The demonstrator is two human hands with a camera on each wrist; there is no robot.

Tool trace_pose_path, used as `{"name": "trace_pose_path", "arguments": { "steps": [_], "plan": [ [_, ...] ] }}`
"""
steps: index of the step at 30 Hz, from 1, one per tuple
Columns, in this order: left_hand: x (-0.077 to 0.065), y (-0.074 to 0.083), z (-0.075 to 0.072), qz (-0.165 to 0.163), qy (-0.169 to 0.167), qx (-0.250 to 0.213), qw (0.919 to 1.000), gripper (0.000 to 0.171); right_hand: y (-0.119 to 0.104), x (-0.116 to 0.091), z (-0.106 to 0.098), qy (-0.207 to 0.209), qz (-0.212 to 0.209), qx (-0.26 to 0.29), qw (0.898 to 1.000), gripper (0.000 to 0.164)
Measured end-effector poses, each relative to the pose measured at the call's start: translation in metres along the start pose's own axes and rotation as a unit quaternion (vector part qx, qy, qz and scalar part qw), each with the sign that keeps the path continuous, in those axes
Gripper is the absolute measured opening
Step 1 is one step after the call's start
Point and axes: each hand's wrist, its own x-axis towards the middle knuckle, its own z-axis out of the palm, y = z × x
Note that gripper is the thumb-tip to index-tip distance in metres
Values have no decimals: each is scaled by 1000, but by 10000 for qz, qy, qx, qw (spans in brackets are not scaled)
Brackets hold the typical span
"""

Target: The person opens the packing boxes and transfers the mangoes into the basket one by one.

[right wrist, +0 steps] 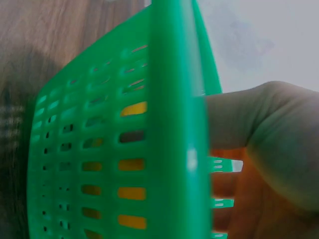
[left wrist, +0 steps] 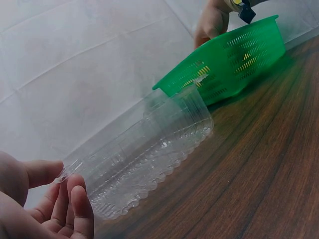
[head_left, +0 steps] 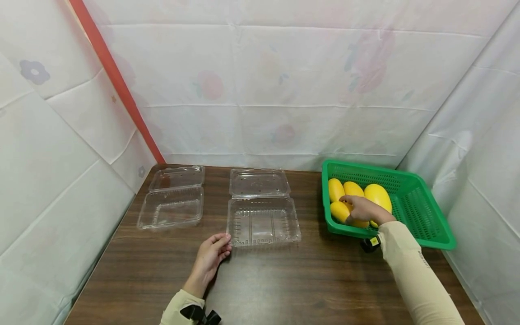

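My left hand (head_left: 210, 258) pinches the near left corner of a clear plastic clamshell container (head_left: 263, 221) between thumb and fingers. The container lies with its lid (head_left: 260, 183) folded back toward the wall. In the left wrist view, the fingertips are at the container's rim (left wrist: 75, 167). My right hand (head_left: 365, 210) reaches into a green basket (head_left: 422, 216), its thumb and fingers at a yellow oval fruit (head_left: 339, 212), like a mango. The basket's wall (right wrist: 177, 124) hides the fingertips in the right wrist view, and I cannot tell whether they grip the fruit.
Several more yellow fruits, among them a larger one (head_left: 378, 196), fill the basket's left side. A second clear clamshell (head_left: 170, 207) lies with its lid back at the left of the brown wooden table (head_left: 284, 289). White sheeting (head_left: 260, 90) encloses the back and sides.
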Motion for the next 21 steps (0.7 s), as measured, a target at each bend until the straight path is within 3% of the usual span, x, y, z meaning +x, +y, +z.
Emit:
{"name": "trace_pose_path", "arguments": {
  "steps": [14,21],
  "plan": [
    [0,0,0,-36,-25,26,10000,11,9,8,11,-348,216,-247,9989,62],
    [2,-1,-1,-19,-12,-13,10000,12,7,4,9,-72,155,-226,9996,60]
  ]
}}
